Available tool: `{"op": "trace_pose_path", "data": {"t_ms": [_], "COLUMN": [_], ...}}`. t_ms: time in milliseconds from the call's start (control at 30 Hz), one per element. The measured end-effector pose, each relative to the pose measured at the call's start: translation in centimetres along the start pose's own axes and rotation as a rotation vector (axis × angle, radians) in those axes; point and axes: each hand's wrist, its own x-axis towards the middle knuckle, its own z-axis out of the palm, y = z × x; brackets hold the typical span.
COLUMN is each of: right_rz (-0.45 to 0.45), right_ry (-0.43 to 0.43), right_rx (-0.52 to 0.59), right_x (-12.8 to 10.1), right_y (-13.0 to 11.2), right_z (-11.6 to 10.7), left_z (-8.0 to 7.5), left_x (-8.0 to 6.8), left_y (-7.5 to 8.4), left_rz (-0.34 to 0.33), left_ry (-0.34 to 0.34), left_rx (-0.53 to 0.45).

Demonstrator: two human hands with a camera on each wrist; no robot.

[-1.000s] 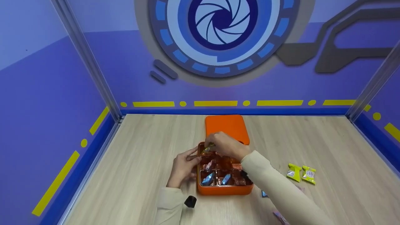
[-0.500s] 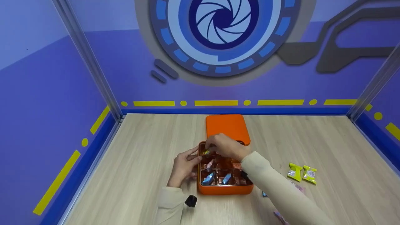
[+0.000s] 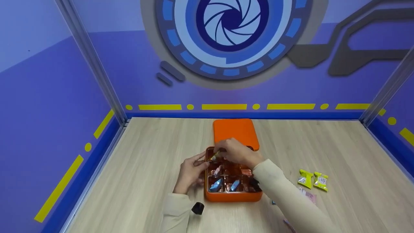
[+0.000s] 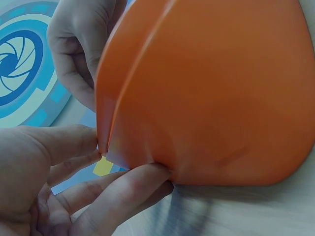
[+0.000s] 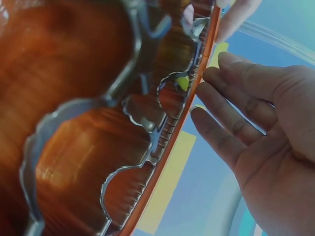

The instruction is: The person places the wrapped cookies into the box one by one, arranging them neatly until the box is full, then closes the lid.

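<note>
In the head view an orange box (image 3: 233,196) with a brown compartment tray stands mid-table. My left hand (image 3: 190,174) holds its left side, thumb by the rim; the left wrist view shows curled fingers (image 4: 142,189) against the orange wall. Above the back-left compartment is my right hand (image 3: 236,150); the right wrist view shows its digits (image 5: 221,130) relaxed and apart at the rim. A yellow wrapped candy (image 3: 213,157) lies in that compartment, just by the fingertips. Other compartments contain a pink candy (image 3: 217,170) and blue candies (image 3: 215,185). The right hand covers part of the tray.
An orange lid (image 3: 234,131) lies behind the box. To the right are two yellow candies (image 3: 305,178) and a pink candy (image 3: 309,195), with others partly under the right sleeve (image 3: 288,191). Printed walls (image 3: 207,94) enclose the table.
My right hand has drawn back slightly to the right, and more of the yellow candy shows beside its fingertips. The left hand and the box have stayed put.
</note>
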Motion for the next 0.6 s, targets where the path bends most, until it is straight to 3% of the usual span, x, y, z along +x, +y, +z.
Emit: {"op": "trace_pose_path", "data": {"t_ms": [333,600], "right_rz": [0.01,-0.012], "right_ry": [0.06,0.137], "right_rx": [0.07,0.074], "right_x": [-1.8,-3.7], "right_y": [-0.1,0.1], "right_z": [-0.6,-1.1], "left_z": [0.0,0.1], "left_x": [-0.1,-0.1], "left_y": [0.0,0.2], "left_rz": [0.018,-0.012], "left_ry": [-0.013,0.005], "left_rx": [-0.034,-0.038]}}
